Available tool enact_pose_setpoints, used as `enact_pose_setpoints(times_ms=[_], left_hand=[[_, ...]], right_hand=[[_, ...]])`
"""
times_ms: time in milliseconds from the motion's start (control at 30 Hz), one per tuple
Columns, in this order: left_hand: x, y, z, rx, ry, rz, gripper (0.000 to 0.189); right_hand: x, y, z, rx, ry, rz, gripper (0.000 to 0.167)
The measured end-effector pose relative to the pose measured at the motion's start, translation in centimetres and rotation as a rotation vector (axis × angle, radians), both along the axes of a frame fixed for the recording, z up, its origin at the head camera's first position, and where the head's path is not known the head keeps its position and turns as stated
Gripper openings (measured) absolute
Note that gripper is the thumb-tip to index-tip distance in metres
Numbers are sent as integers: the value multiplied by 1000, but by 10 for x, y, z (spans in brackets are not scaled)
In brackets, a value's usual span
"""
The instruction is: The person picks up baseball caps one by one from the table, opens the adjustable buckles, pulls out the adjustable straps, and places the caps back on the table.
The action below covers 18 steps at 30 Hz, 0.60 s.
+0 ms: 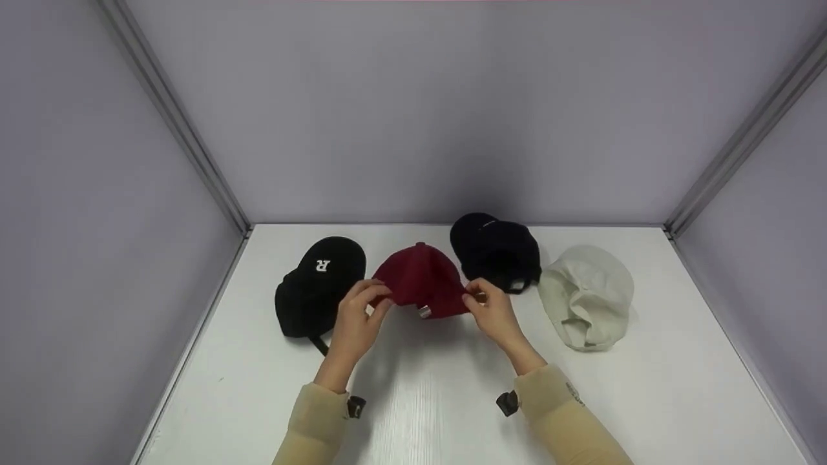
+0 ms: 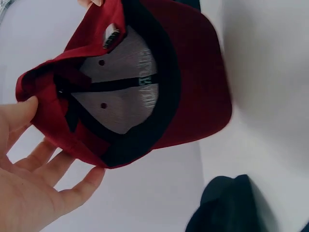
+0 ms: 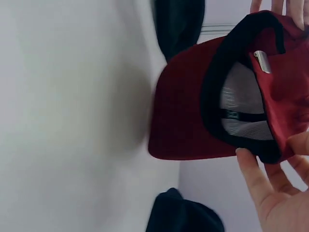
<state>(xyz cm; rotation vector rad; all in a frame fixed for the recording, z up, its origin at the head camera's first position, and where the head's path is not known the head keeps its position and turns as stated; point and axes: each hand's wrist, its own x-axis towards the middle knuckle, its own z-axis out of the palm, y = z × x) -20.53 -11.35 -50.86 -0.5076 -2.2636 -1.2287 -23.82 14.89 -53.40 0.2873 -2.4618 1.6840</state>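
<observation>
Between both hands is a red baseball cap [image 1: 420, 278], its crown up and its strap end with a metal buckle [image 1: 424, 312] facing the person. My left hand [image 1: 357, 316] pinches the cap's left edge between thumb and fingers. The right hand [image 1: 494, 313] pinches its right edge the same way. In the left wrist view, the cap's inside [image 2: 120, 92] shows a grey lining and dark sweatband, with the brim pointing away from the hand. From the right wrist, the red brim [image 3: 181, 106] appears close over the white table.
Left of the red cap lies a black cap [image 1: 329, 284] with a white letter R. A dark cap [image 1: 497, 248] sits behind to the right, and a cream cap [image 1: 588, 297] lies farther right. Grey panels [image 1: 413, 116] enclose the white table [image 1: 413, 400].
</observation>
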Motion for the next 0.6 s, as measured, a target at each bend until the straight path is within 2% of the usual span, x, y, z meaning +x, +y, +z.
enact_pose_setpoints(times_ms=[200, 433, 600], left_hand=[[8, -5, -17, -88, -123, -45, 9], [10, -11, -37, -261, -271, -44, 6], [8, -17, -48, -337, -327, -20, 6]], right_hand=[[2, 4, -15, 111, 15, -31, 7], [1, 5, -32, 286, -11, -74, 5], [-2, -1, -41, 297, -52, -67, 5]])
